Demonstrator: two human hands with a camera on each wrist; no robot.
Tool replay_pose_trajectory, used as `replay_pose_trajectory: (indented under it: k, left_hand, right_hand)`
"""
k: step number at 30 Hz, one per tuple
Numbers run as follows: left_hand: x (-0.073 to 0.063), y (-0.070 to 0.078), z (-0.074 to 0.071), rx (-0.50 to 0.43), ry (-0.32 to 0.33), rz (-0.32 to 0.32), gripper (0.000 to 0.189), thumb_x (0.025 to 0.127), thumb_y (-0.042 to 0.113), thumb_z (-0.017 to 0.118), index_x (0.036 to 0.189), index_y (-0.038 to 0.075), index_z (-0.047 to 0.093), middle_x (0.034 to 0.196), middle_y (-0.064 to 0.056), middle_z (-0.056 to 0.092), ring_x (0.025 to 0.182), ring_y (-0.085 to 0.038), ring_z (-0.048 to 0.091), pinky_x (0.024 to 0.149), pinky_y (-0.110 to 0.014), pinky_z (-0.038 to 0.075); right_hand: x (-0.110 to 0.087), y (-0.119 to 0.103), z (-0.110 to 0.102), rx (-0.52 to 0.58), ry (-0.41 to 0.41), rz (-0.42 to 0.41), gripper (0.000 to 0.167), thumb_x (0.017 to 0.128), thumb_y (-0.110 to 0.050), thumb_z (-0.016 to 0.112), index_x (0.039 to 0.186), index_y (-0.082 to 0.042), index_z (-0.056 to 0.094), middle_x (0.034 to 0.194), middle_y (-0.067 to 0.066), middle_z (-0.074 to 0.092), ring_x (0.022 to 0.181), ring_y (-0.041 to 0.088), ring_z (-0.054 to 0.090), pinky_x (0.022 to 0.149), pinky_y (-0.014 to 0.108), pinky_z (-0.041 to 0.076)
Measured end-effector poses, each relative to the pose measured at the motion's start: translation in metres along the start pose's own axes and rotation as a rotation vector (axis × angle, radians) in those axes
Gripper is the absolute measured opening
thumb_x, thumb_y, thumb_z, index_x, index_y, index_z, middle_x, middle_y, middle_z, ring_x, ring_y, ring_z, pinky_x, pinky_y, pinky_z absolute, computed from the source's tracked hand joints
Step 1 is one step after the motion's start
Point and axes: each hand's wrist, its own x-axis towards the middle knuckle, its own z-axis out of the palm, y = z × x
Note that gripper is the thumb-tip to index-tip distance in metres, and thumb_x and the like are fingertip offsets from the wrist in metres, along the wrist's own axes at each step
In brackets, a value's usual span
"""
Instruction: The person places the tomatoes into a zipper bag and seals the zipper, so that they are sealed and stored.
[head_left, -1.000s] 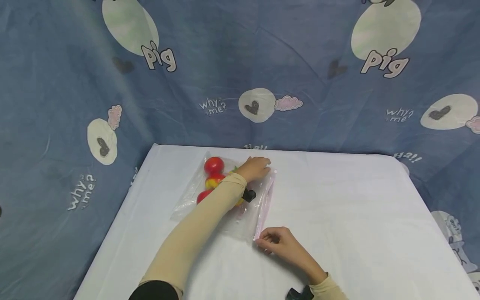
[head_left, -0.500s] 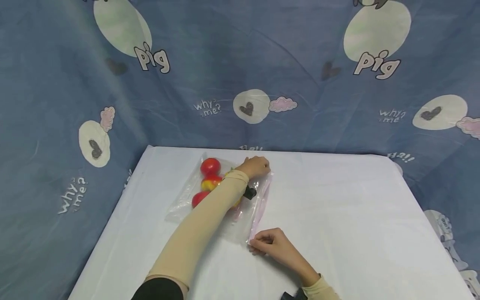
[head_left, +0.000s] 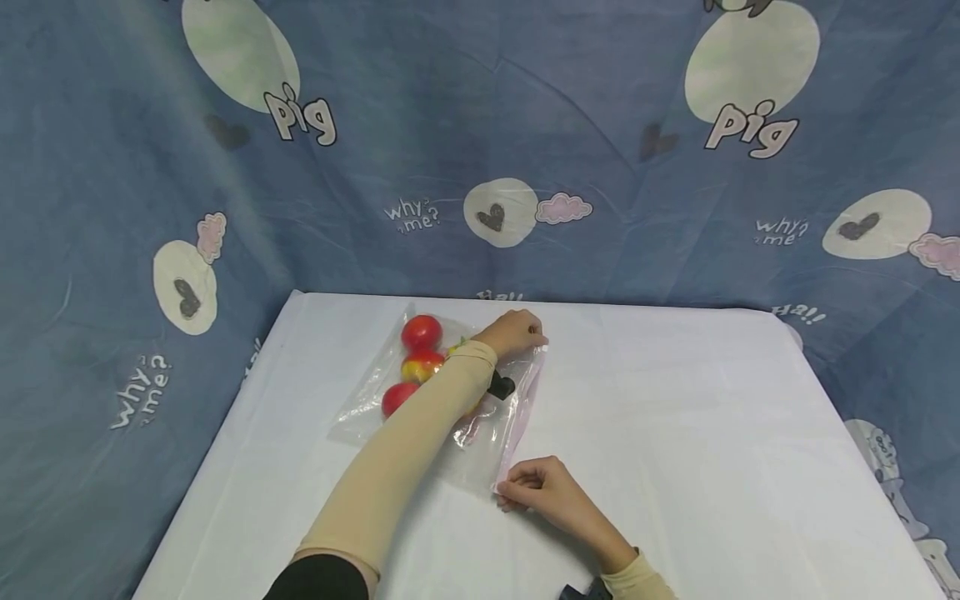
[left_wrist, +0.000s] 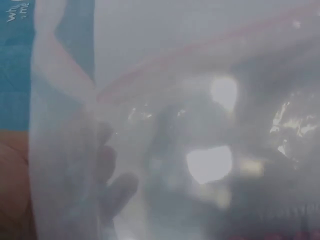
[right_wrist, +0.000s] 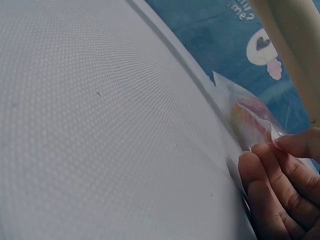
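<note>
A clear zip bag [head_left: 472, 467] with a pink zip strip lies flat on the white table, its mouth edge to the right. Inside are a red round fruit [head_left: 422, 332], a red-and-yellow fruit [head_left: 422, 367] and another red one [head_left: 397, 398]; the forearm covers more yellow pieces. My left hand [head_left: 514, 332] reaches across the bag and pinches its far corner by the strip. Clear film [left_wrist: 200, 65] fills much of the left wrist view. At the near corner, my right hand [head_left: 543, 492] pinches the strip's end between thumb and curled forefinger.
The white-covered table [head_left: 675, 417] reaches back to a blue printed curtain [head_left: 375, 233] behind and at both sides. The left sleeve [head_left: 408, 450] crosses over the bag.
The left fingertips have shifted slightly at the far corner, the forefinger and thumb now reaching further out. My right hand keeps its pinch on the near corner. The whole view has moved a little.
</note>
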Motion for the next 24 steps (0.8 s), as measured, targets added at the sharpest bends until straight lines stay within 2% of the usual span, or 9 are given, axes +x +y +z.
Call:
replay_pose_trajectory:
  k: [4,7,13,15,18,22,24]
  left_hand:
    - [-0.001,-0.005,-0.005,-0.049,0.037,0.007,0.024,0.101,0.023,0.065,0.086,0.007,0.074,0.078,0.000,0.062,0.077,-0.013,0.050,0.077,-0.027,0.044]
    - [0.000,-0.009,-0.009,-0.086,0.056,0.012,0.024,0.102,0.023,0.065,0.085,0.008,0.073,0.078,0.000,0.063,0.076,-0.013,0.050,0.076,-0.027,0.043]
    - [-0.003,-0.016,-0.025,-0.143,0.075,0.041,0.024,0.104,0.023,0.062,0.087,0.008,0.072,0.087,-0.004,0.067,0.088,-0.015,0.057,0.091,-0.033,0.051]
    - [-0.006,-0.017,-0.032,-0.158,0.087,0.043,0.026,0.105,0.023,0.060,0.086,0.008,0.071,0.088,-0.004,0.066,0.087,-0.017,0.057,0.096,-0.035,0.049]
    - [-0.013,-0.018,-0.041,-0.164,0.114,0.037,0.027,0.106,0.023,0.057,0.087,0.008,0.069,0.089,-0.006,0.067,0.082,-0.018,0.055,0.089,-0.035,0.048]
    - [-0.024,-0.019,-0.055,-0.177,0.156,0.015,0.026,0.107,0.024,0.055,0.093,0.007,0.067,0.094,-0.008,0.067,0.085,-0.020,0.057,0.079,-0.032,0.048]
    - [-0.030,-0.021,-0.061,-0.185,0.179,0.013,0.025,0.108,0.025,0.054,0.095,0.007,0.067,0.094,-0.009,0.067,0.087,-0.022,0.060,0.079,-0.031,0.047]
  right_hand:
    - [0.000,0.000,-0.001,-0.021,-0.008,0.003,0.022,0.096,-0.018,0.071,0.093,0.004,0.075,0.089,0.022,0.078,0.073,0.005,0.073,0.058,0.016,0.054]
    - [-0.002,0.001,-0.005,-0.006,-0.007,0.010,0.022,0.097,-0.016,0.070,0.093,0.006,0.073,0.089,0.025,0.078,0.073,0.006,0.072,0.060,0.017,0.056]
    - [-0.006,0.003,-0.018,0.045,-0.008,-0.002,0.025,0.098,-0.012,0.067,0.097,0.013,0.070,0.091,0.032,0.075,0.075,0.007,0.074,0.067,0.023,0.063]
    - [-0.008,0.004,-0.025,0.044,0.000,-0.018,0.025,0.099,-0.011,0.066,0.099,0.013,0.070,0.091,0.032,0.075,0.076,0.008,0.075,0.068,0.025,0.064]
    - [-0.012,0.003,-0.037,0.034,0.021,-0.036,0.026,0.099,-0.010,0.065,0.101,0.015,0.069,0.089,0.032,0.074,0.076,0.009,0.075,0.068,0.029,0.065]
    - [-0.016,-0.003,-0.056,-0.006,0.081,-0.040,0.025,0.099,-0.010,0.065,0.101,0.014,0.069,0.087,0.026,0.076,0.076,0.011,0.075,0.068,0.031,0.065]
    - [-0.017,-0.007,-0.066,-0.028,0.120,-0.040,0.025,0.099,-0.011,0.065,0.101,0.013,0.070,0.087,0.024,0.077,0.076,0.011,0.075,0.068,0.030,0.065]
